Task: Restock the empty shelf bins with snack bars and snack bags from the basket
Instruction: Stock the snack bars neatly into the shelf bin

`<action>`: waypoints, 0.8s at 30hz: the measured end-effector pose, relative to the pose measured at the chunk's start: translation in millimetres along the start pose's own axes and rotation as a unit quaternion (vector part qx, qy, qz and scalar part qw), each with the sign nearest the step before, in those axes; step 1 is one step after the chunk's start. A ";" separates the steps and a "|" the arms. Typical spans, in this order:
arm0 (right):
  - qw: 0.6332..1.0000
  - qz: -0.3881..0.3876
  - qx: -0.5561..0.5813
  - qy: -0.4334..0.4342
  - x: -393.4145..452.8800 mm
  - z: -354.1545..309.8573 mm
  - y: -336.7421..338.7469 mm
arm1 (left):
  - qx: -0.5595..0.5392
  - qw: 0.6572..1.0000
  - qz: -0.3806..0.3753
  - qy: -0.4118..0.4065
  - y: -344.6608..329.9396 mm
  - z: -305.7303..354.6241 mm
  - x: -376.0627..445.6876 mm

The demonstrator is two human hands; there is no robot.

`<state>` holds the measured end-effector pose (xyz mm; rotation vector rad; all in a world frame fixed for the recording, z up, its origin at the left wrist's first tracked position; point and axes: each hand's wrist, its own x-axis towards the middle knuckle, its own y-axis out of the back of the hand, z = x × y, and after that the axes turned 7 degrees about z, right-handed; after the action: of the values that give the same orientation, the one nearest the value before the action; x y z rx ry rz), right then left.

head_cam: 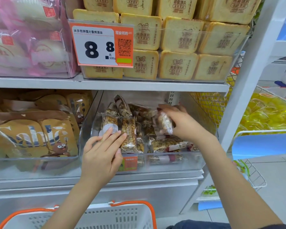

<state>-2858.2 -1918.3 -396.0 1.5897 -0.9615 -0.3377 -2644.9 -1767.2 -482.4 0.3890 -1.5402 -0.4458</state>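
Two hands are working inside the clear shelf bin (pixel 96 133) on the lower shelf. The left hand (pixel 100 156) holds upright granola bars (pixel 128 134) at the bin's front, fingers laid nearly straight across their wrappers and thumb tucked beneath. The right hand (pixel 180 124) is curled around another wrapped bar (pixel 165 123), carried above the loose pile that lies just below and behind its grip.

To do this step well, I judge the right hand should lower its bar into the gap directly beneath it, and not drop it on the heap, while the left keeps the standing row pressed against the front wall so nothing topples. The bars are slick in their wrappers and likely to slide. The white basket (pixel 122 215) with orange rim sits below both wrists; its contents are hidden.
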 end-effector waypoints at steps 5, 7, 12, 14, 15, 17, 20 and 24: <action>0.993 -0.014 -0.048 -0.111 9.7 16.7 -8.0 | 0.002 1.000 -0.003 0.004 -0.5 -0.4 -0.3; 0.985 -0.049 -0.133 -0.103 18.1 17.6 -22.3 | 0.002 1.000 -0.007 0.006 0.0 -0.2 -0.4; 0.983 -0.105 -0.122 -0.085 35.9 14.8 -45.4 | 0.005 1.000 -0.014 0.004 -0.8 -0.8 -0.7; 0.984 -0.127 -0.091 -0.080 36.6 20.9 -45.3 | 0.004 1.000 -0.011 0.005 -1.1 -0.6 -0.7; 0.984 -0.145 -0.086 -0.064 34.8 23.1 -45.4 | 0.004 1.000 -0.009 0.005 -1.2 -0.6 -0.7; 0.981 -0.179 -0.051 -0.045 28.8 26.2 -45.8 | 0.004 1.000 -0.005 0.006 -1.5 -0.4 -0.6; 0.986 -0.155 0.026 -0.062 29.2 26.6 -47.8 | 0.004 1.000 -0.002 0.006 -1.9 0.0 -0.8; 0.995 -0.039 -0.009 -0.086 43.2 21.6 -54.1 | 0.003 1.000 -0.006 0.008 -1.3 -0.3 -0.6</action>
<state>-2825.0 -1966.1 -439.3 1.6032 -1.0249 -0.5443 -2644.7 -1768.1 -483.6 0.4060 -1.5250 -0.4474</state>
